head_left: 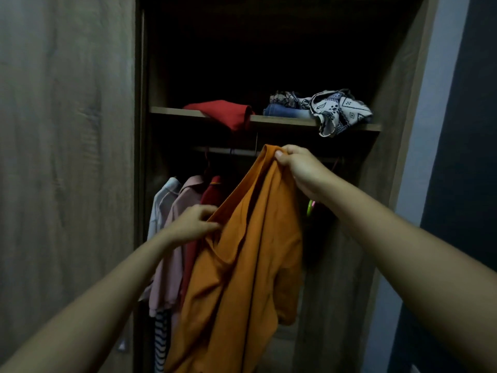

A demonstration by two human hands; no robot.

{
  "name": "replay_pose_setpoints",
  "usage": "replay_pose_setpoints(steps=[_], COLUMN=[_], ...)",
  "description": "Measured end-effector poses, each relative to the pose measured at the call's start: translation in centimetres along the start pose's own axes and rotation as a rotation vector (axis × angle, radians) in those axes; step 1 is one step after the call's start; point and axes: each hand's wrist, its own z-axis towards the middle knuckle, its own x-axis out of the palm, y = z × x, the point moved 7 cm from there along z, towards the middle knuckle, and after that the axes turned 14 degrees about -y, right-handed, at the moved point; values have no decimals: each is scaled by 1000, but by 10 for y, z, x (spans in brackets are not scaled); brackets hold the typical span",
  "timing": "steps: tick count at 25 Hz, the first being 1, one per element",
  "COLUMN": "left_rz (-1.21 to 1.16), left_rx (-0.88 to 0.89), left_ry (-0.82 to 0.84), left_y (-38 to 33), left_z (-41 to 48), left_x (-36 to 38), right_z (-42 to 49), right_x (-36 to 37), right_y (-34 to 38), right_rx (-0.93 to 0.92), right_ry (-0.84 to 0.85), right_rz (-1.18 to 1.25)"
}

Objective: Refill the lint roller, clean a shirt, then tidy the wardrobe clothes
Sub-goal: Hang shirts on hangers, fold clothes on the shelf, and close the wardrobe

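Head view is showing an open brown wood-grain wardrobe with a wooden shelf running across it. Below the shelf, in front of the opening, a plain orange short-sleeved shirt is hanging from both hands. The right grip is pinching the shirt's top edge between thumb and curled fingers just under the shelf, near its middle. The left grip is sitting lower and to the left, clutching a fold of the same orange cloth. The shirt's body is drooping well below the shelf.

On the shelf, a folded red cloth is lying left of centre, its edge spilling over the front. Further right on the shelf, folded blue jeans are lying with a crumpled black-and-white patterned cloth beside them, drooping over the front edge.

Just under the shelf a thin rail is crossing the opening. Beneath the shelf's left end, a white shirt, a pale pink collared shirt and a dark red garment are hanging behind the left grip, and a black-and-white striped garment is showing lower still. A bright green hanger piece is peeking out under the right wrist; its support is hidden.
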Motion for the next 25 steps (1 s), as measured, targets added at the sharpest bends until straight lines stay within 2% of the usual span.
replay_pose_setpoints(steps=[3,5,8,11,16,18,20,21,23,25], left_rz=[140,59,-41,65,43,62,55,5,-146,-194], left_rx=[-147,-188,-179,-110,-35,-40,-88,-142,-207,-112], left_ry=[-10,0,39,13,-18,39,169,208,150,9], left_y=[35,25,-7,-30,-67,-73,-77,-77,-81,-90], left_z=[1,6,15,20,15,10,-2,-6,-12,-12], left_x=[-29,-51,-72,-69,-43,-36,-23,-16,-2,13], right_z=[4,-2,-13,-16,-37,-42,-43,-44,-52,-63], right_x=[-26,-36,-53,-70,-94,-107,-114,-113,-100,-79], right_y=[-11,-15,-23,-26,-51,-57,-57,-56,-54,-48], right_rx=[65,33,-13,-22,112,75,-39,-79,-61,-38], right_ry=[-105,-52,-34,-117,178,197,135,105,120,188], right_rz=[0,-155,-541,-595,-678,-745,-802,-771,-512,-281])
